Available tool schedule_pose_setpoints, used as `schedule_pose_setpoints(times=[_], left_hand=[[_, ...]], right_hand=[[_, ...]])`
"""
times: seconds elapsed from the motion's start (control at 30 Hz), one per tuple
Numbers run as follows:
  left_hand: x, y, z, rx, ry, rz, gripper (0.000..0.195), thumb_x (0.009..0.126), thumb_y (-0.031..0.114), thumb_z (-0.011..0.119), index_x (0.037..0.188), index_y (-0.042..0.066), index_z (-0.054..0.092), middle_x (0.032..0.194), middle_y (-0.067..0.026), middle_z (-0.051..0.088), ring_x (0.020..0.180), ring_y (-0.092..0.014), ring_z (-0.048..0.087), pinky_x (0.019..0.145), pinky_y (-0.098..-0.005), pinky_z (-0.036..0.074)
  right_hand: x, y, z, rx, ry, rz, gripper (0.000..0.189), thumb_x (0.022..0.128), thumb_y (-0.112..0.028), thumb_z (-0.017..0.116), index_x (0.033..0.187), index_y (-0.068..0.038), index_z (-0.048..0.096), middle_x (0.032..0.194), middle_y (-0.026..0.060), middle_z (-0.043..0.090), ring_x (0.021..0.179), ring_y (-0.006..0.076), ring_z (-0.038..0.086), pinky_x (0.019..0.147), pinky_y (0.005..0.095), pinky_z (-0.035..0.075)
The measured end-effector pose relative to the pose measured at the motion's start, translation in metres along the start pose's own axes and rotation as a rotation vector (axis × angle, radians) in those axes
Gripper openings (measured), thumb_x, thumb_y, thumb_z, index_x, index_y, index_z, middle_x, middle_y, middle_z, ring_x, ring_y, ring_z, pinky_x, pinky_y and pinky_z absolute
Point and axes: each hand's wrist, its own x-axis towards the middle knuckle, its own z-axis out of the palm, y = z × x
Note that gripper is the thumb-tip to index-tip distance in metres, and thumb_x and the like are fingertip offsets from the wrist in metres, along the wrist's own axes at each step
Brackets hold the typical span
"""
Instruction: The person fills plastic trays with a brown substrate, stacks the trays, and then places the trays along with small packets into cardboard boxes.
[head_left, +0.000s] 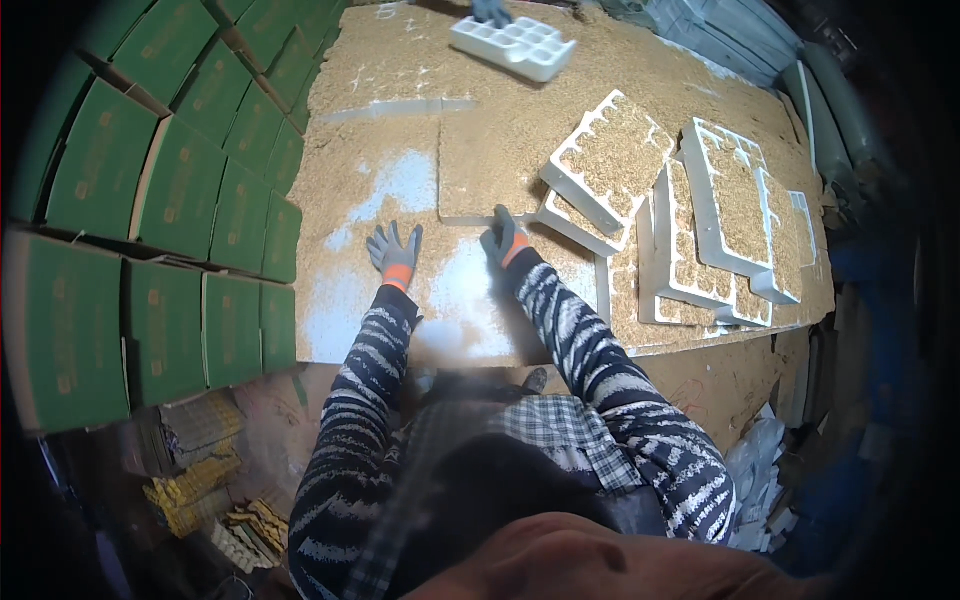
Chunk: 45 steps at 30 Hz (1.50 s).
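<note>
My left hand (393, 255), in a grey glove with an orange cuff, is spread with its fingers apart over the table (465, 285), palm down. It holds nothing. My right hand (505, 235), gloved alike, is at the near edge of a shallow white-sided tray (487, 169) covered with tan, sawdust-like material. Its fingers reach that edge; whether they grip it cannot be seen. Right of this hand, one filled white foam tray (611, 161) lies tilted across another filled tray (581, 225).
Green cartons (191, 176) are stacked along the left. Several filled foam trays (731, 199) are piled at the right. Across the table, another person's gloved hand (491, 11) touches a white tray with round hollows (514, 46). Tan loose material (390, 60) covers much of the tabletop.
</note>
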Motion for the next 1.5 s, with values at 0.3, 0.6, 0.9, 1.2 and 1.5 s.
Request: schedule_pose_setpoints(times=[0.3, 0.6, 0.9, 1.2, 1.5], left_hand=[[0.002, -0.005, -0.013, 0.305, -0.088, 0.502, 0.098, 0.076, 0.07, 0.063, 0.153, 0.017, 0.034, 0.16, -0.0185, 0.021, 0.144, -0.049, 0.016, 0.116, -0.0636, 0.008], [0.046, -0.069, -0.095, 0.444, 0.126, 0.17, 0.107, 0.074, 0.06, 0.072, 0.156, 0.011, 0.024, 0.16, -0.0254, 0.017, 0.145, -0.049, 0.015, 0.117, -0.0585, 0.009], [0.162, -0.064, -0.071, 0.327, 0.314, 0.045, 0.1, 0.082, 0.065, 0.063, 0.156, 0.01, 0.025, 0.16, -0.0268, 0.013, 0.145, -0.047, 0.018, 0.118, -0.0526, 0.018], [0.262, -0.059, -0.039, -0.204, 0.233, 0.31, 0.071, 0.093, 0.047, 0.058, 0.152, 0.015, 0.035, 0.154, -0.024, 0.032, 0.14, -0.041, 0.032, 0.116, -0.0455, 0.027], [0.338, -0.051, -0.034, 0.231, 0.605, 0.168, 0.064, 0.09, 0.056, 0.058, 0.143, 0.023, 0.049, 0.149, -0.0151, 0.041, 0.137, -0.04, 0.034, 0.112, -0.0582, 0.023]], right_hand=[[0.088, -0.062, 0.088, 1.345, 0.785, 0.906, 0.05, 0.078, -0.04, 0.081, 0.106, -0.005, 0.059, 0.086, 0.0087, 0.061, 0.076, 0.0233, 0.056, 0.07, 0.0399, 0.05], [0.049, -0.092, 0.037, 1.268, 0.438, 0.167, 0.044, 0.094, -0.013, 0.059, 0.137, -0.007, 0.049, 0.133, 0.0131, 0.055, 0.117, 0.0271, 0.058, 0.092, 0.0382, 0.055], [0.186, -0.028, -0.039, 1.087, 0.847, 0.104, 0.037, 0.09, -0.032, 0.07, 0.115, -0.006, 0.063, 0.103, 0.0083, 0.064, 0.09, 0.0194, 0.061, 0.075, 0.0335, 0.054], [0.074, -0.11, 0.076, 0.054, 0.523, -0.124, 0.055, 0.085, -0.045, 0.067, 0.134, -0.022, 0.056, 0.149, 0.01, 0.042, 0.141, 0.034, 0.031, 0.113, 0.0608, 0.022], [0.062, -0.067, 0.118, -0.624, -0.191, -0.459, 0.054, 0.086, -0.049, 0.062, 0.135, -0.029, 0.057, 0.149, 0.0118, 0.041, 0.14, 0.0403, 0.031, 0.116, 0.0601, 0.017]])
